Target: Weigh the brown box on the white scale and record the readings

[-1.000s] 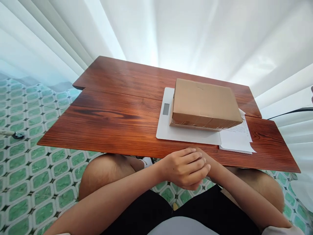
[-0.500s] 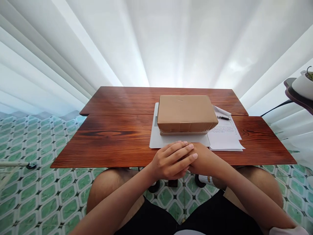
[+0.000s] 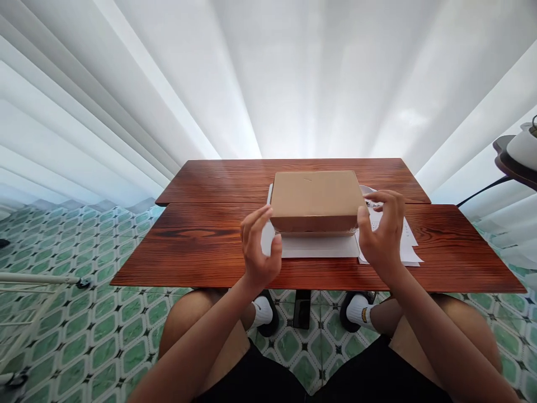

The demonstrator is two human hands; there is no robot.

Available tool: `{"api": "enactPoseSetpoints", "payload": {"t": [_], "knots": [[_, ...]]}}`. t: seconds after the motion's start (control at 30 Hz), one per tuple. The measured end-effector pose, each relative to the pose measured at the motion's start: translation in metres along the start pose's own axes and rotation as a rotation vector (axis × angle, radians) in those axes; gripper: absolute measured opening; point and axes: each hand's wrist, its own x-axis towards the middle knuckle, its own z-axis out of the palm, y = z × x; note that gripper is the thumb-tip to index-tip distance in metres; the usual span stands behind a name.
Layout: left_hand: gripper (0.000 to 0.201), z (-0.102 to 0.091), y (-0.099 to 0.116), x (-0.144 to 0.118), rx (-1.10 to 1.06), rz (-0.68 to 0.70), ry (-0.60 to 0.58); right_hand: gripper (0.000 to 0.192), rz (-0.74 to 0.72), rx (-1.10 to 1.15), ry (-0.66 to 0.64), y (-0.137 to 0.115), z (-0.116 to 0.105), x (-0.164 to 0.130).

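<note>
Cardboard box (image 3: 315, 194) flanked by open left hand (image 3: 259, 251), right hand (image 3: 381, 232).

A closed brown cardboard box (image 3: 315, 197) covers most of the flat white scale (image 3: 312, 246) beneath it. The right hand (image 3: 381, 234) hides part of the printed white paper sheets (image 3: 409, 246), whose text is too small to read. A white pot (image 3: 522, 148) is cut off at the right edge.

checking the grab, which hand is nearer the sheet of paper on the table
Right. The right hand hovers over the white paper sheet beside the brown cardboard box; the left hand is across the box.
</note>
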Motion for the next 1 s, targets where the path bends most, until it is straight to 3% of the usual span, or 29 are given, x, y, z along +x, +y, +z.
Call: {"api": "enactPoseSetpoints", "payload": {"t": [0.17, 0.37, 0.73, 1.0], "knots": [[0.051, 0.01, -0.012, 0.002, -0.213, -0.403, -0.032, 0.037, 0.304, 0.159, -0.031, 0.022, 0.01, -0.008], [0.062, 0.015, -0.016, 0.007, -0.366, -0.673, -0.172, 0.055, 0.523, 0.268, -0.227, 0.037, 0.012, -0.017], [0.063, 0.02, -0.012, 0.005, -0.358, -0.726, -0.26, 0.064, 0.613, 0.282, -0.302, 0.028, 0.013, -0.021], [0.066, 0.022, -0.018, 0.001, -0.318, -0.686, -0.292, 0.061, 0.528, 0.246, -0.253, 0.027, 0.017, -0.022]]}}
